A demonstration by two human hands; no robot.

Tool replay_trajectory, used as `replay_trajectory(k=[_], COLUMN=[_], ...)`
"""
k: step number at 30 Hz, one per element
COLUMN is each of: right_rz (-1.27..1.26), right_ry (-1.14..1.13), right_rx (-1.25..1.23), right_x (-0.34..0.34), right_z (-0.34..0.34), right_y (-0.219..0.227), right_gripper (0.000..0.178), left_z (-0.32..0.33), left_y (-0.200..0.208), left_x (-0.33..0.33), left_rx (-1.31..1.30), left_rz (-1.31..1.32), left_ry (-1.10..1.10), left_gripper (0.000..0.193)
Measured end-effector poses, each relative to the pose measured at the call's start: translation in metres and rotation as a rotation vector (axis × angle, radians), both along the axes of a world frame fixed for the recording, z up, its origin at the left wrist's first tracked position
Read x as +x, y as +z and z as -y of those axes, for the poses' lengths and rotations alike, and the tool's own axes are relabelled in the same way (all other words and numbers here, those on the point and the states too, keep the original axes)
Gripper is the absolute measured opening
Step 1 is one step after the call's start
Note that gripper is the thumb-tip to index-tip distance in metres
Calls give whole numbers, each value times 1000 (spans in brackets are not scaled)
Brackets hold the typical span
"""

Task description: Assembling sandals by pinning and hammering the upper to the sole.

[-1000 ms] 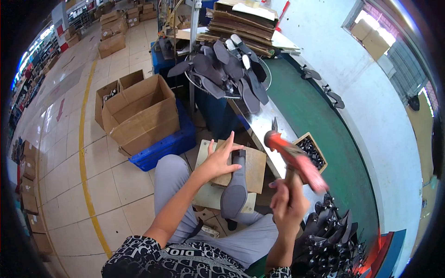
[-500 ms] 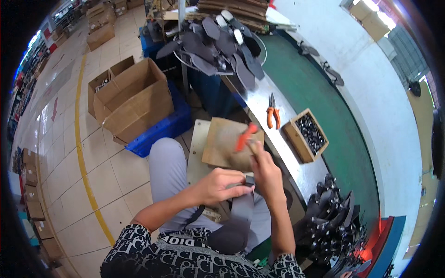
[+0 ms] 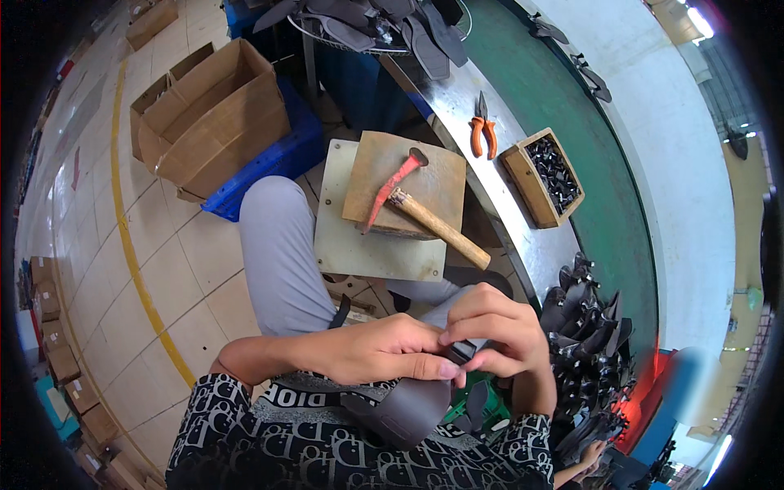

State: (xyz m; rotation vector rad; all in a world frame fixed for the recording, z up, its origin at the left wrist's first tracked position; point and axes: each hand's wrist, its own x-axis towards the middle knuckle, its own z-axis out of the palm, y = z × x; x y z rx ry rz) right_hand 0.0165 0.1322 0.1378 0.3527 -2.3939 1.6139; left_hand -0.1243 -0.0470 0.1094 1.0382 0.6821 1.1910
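Observation:
My left hand [image 3: 390, 349] is closed around the narrow end of a dark grey shoe insole [image 3: 412, 411], whose wide end hangs down in front of my shirt. A small black block-like piece [image 3: 462, 351], perhaps a heel, sits at that narrow end. The fingers and thumb of my right hand [image 3: 508, 328] pinch this black piece from the other side. Beyond my hands, a hammer [image 3: 441, 229] with a red head and a wooden handle lies on a square wooden block [image 3: 367, 175]. My fingers partly hide where piece and insole meet.
The block stands on a pale board [image 3: 335, 245]. On the metal ledge [image 3: 457, 90] are orange-handled pliers [image 3: 483, 131] and a wooden box [image 3: 523, 175] of small dark parts. Insoles fill a wire basket [image 3: 343, 37]; heeled ones pile at right [image 3: 584, 327]. Another person's hand [image 3: 591, 454] shows lower right.
My right hand has let go of the hammer, which now lies on the wooden block, and has taken hold of the black piece. The view has tilted down.

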Motion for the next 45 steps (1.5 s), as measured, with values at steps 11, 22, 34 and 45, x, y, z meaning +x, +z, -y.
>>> replay_trajectory(k=[11,22,34,45], right_rz=[228,45,-159,183], right_ry=[-242,-547,-1318,-2000], right_rx=[-569,-360,97,700], right_x=[17,41,155,220], right_z=[61,54,33,-30], right_y=[5,-32,-73,-27], right_gripper=[56,37,23,40], left_z=[13,-16,-63,-123], left_y=[16,-13,-29,31], left_x=[10,16,77,-20], left_rx=[20,-306,-384,-234], left_rz=[2,-22,-19,-400], left_ry=[-76,-115,-70,329], left_gripper=[47,41,59,39])
